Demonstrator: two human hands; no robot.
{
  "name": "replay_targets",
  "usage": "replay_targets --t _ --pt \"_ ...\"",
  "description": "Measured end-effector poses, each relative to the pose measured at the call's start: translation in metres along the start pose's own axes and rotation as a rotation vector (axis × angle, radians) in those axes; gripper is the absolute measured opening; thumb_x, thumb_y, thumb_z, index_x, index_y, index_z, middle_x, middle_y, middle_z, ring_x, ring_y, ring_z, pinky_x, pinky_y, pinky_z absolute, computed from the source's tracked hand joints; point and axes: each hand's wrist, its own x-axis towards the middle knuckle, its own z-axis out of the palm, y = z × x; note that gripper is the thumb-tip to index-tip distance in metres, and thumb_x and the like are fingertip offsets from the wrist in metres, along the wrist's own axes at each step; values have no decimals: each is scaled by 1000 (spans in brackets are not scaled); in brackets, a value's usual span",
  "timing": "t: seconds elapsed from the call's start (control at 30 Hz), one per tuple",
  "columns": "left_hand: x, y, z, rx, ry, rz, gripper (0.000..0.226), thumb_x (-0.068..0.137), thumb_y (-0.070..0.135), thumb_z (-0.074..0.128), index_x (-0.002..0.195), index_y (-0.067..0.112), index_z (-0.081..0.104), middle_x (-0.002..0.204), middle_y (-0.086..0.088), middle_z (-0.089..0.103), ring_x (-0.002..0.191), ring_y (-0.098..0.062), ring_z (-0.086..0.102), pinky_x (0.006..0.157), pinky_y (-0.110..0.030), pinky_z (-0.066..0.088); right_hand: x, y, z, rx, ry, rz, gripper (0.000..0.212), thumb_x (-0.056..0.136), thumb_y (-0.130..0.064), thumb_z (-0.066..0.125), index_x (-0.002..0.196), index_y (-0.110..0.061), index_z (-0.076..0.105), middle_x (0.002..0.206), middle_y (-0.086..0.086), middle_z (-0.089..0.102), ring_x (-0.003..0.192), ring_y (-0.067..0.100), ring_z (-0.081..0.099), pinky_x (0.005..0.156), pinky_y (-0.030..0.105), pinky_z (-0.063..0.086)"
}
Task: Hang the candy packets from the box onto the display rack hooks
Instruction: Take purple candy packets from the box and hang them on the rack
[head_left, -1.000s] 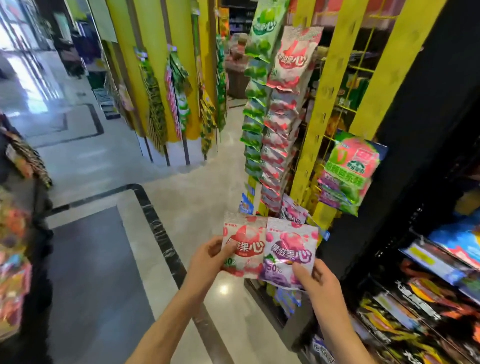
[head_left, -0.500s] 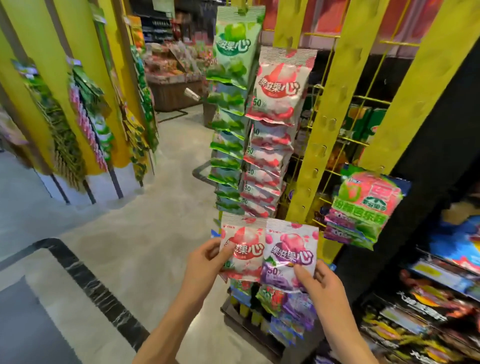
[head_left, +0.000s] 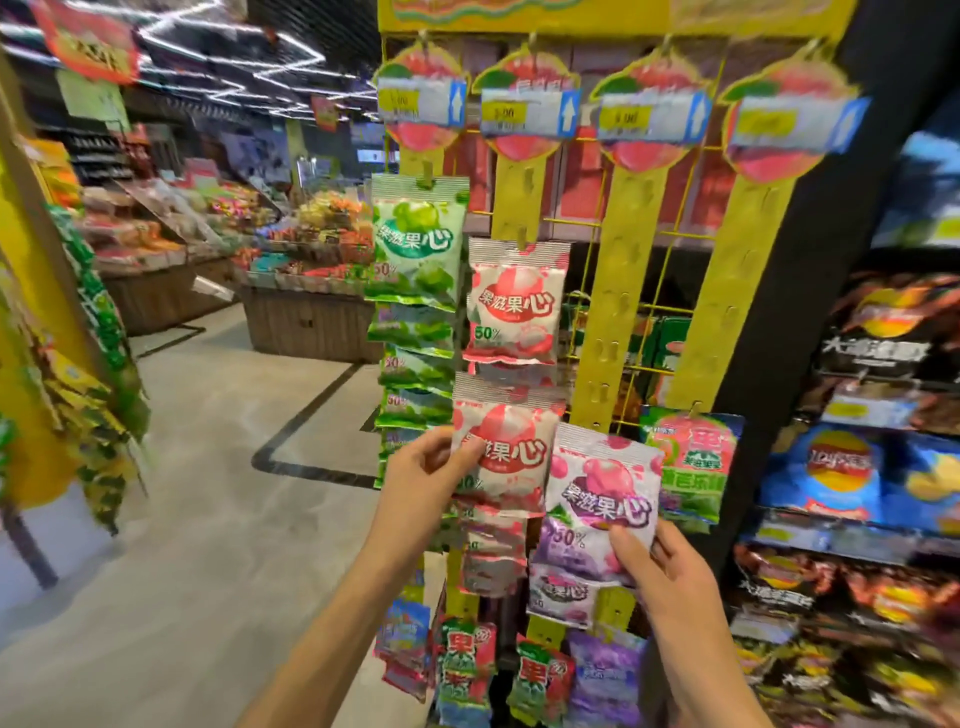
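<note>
My left hand (head_left: 423, 480) pinches the lower left edge of a red candy packet (head_left: 506, 449), which rises above and to the right of my fingers, in front of the red column on the display rack (head_left: 618, 291); my right hand (head_left: 670, 577) grips the bottom of a purple candy packet (head_left: 602, 499), which stands above my thumb, just right of the red one. The 2 packets touch at their edges; a green packet (head_left: 418, 244) hangs from the hook at upper left.
</note>
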Motion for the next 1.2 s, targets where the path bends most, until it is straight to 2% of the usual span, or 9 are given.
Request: replay_targets --t 0.17,0.27,0.4,0.53,0.6,0.77,0.83,1.07,1.2 --pt "43 37 3 -11 -21 114 18 98 31 67 104 17 76 100 -1 79 97 -18 74 87 -37 59 3 -21 8 28 59 -29 20 90 -28 73 107 -36 66 112 -13 73 102 4 66 88 27 49" --pt "68 61 8 4 2 190 20 98 36 67 102 19 76 99 -1 78 99 -22 73 89 -42 56 11 -29 7 74 58 -28 22 93 -14 70 113 -22 62 104 -14 68 90 -2 59 81 21 44" --pt "96 98 19 1 29 266 22 100 33 65 99 14 76 94 1 78 88 -9 72 71 -23 54 23 -26 3 92 111 16 29 90 -6 72 117 -11 61 108 -2 70 90 5 60 94 32 42" --pt "130 121 30 50 86 296 28 98 39 66 94 14 77 94 -5 78 96 -25 71 83 -44 56 32 -20 2 99 124 63 39 87 -6 76 124 -7 64 111 2 72 98 15 64 95 35 44" --pt "144 127 36 56 129 294 29 97 40 67 92 13 78 91 -4 78 92 -22 72 80 -40 55 36 -16 0 95 106 89 34 87 -4 76 119 -7 65 104 -3 72 94 13 63 93 34 44" --pt "164 126 44 64 215 260 44 95 41 69 79 -1 69 74 -12 69 67 -11 55 64 -30 41 39 -8 -1 43 115 118 20 85 4 75 95 -12 68 70 -17 75 84 11 63 53 7 48" --pt "165 118 42 93 214 259 53 93 47 68 85 -5 69 83 -26 69 69 -13 54 67 -33 41 41 -4 -2 40 119 122 22 84 3 77 98 -12 69 71 -17 75 83 11 64 49 6 48" --pt "158 93 36 205 232 350 64 88 64 62 94 1 68 93 -26 69 75 -16 61 66 -46 51 46 12 2 41 132 159 25 81 0 81 102 -11 71 88 -4 78 92 23 69 89 35 50" --pt "136 94 38 219 222 350 48 95 50 64 128 16 67 117 4 74 110 -8 68 93 -39 59 46 16 2 48 131 168 29 81 -1 80 108 -7 71 98 3 76 96 27 68 97 37 49"
